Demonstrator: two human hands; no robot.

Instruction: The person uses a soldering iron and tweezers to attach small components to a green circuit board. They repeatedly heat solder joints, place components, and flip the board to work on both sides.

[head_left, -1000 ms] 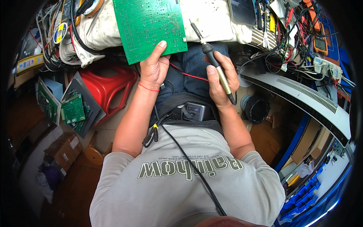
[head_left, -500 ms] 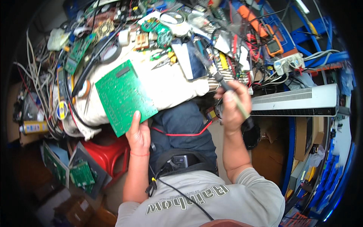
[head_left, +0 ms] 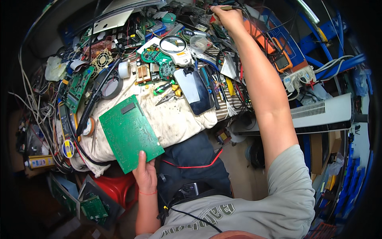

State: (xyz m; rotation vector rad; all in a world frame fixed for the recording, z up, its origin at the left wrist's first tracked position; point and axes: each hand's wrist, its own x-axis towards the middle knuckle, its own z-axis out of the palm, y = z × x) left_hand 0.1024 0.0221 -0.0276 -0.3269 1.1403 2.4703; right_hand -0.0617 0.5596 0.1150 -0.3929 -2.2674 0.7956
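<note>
My left hand (head_left: 146, 175) grips the lower right corner of a green circuit board (head_left: 131, 133), its thumb on top. The board is tilted over the near edge of the cloth-covered bench and carries a dark rectangular part (head_left: 128, 108) near its upper edge. My right arm stretches far across the bench. At the far side, my right hand (head_left: 230, 19) is closed around a slim tool with a yellowish handle (head_left: 227, 8); its far end is lost among the clutter. Right of the board lie pliers (head_left: 166, 98) and a dark phone-like slab (head_left: 195, 92).
A magnifying glass (head_left: 173, 44), tape roll (head_left: 112, 87), solder spool (head_left: 88, 126) and loose boards crowd the bench. An orange multimeter (head_left: 283, 59) and power strip (head_left: 299, 78) lie right of my arm. A red stool (head_left: 115, 189) stands below left; a long white unit (head_left: 324, 113) sits at right.
My right hand has swung up and away from the bench's near right to its far side, carrying the slim tool. The board and my left hand sit lower in the picture.
</note>
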